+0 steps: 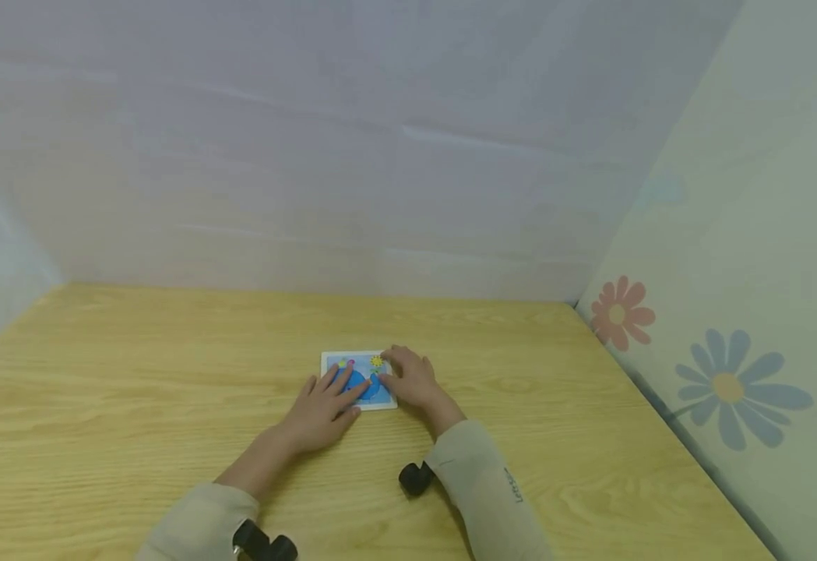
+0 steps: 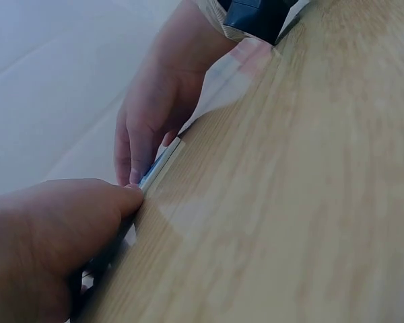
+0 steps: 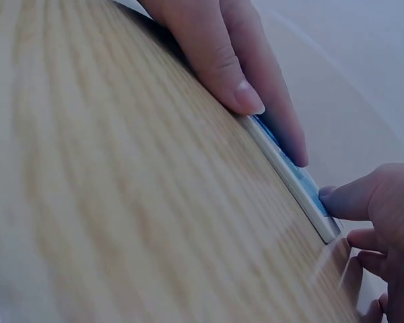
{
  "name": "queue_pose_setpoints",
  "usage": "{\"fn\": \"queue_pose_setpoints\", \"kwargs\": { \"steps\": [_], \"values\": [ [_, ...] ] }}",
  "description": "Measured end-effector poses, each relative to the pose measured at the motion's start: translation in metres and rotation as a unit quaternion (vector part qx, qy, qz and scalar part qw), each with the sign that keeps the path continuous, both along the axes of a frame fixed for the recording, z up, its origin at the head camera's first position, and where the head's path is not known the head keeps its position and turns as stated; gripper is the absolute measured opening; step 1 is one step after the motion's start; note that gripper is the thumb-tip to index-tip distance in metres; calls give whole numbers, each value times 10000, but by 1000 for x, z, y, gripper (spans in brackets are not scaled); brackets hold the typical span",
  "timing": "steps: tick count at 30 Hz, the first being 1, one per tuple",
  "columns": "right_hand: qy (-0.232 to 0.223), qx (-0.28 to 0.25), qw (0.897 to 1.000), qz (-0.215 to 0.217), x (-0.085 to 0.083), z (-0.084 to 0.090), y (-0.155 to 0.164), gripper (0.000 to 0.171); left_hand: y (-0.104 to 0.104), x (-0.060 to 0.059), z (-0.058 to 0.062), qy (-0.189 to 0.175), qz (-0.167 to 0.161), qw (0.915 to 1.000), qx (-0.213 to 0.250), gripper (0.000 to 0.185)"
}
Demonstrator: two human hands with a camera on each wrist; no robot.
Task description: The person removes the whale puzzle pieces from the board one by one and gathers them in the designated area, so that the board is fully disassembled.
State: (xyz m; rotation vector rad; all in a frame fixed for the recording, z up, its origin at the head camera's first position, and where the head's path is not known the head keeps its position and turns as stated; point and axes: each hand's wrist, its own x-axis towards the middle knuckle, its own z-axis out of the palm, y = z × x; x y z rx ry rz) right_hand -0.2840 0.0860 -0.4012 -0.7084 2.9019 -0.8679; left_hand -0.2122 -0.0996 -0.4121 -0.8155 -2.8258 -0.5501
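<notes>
Lay flat on table: puzzle board. Pressed it w/ straight fingers: left hand at 7 o'clock, right hand at 3; nothing gripped.

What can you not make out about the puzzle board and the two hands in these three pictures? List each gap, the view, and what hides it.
1. Head view: much of the puzzle board picture is covered by the left hand and right hand; the rest is too small.
2. Left wrist view: the board shows edge-on only, partly behind the left hand.
3. Right wrist view: the board face is unseen; the right hand is cut off by the top edge.
</notes>
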Motion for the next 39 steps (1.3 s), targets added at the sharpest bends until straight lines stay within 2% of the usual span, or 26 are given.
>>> {"fn": "queue_pose_setpoints", "kwargs": {
  "steps": [10,17,24,39],
  "values": [
    [49,244,9996,-154,-3,2,-9,33,-2,2,2,-74,22,9988,-485,44],
    [71,219,9984,-508,-4,-2,-17,29,-3,5,4,-217,114,9975,-669,45],
    [167,-51,9972,-732,-5,-4,-17,28,0,4,6,-274,150,9972,-674,45],
    [215,-564,9946,-845,-7,-8,-15,23,3,5,6,-306,171,9972,-664,46]
  ]
}}
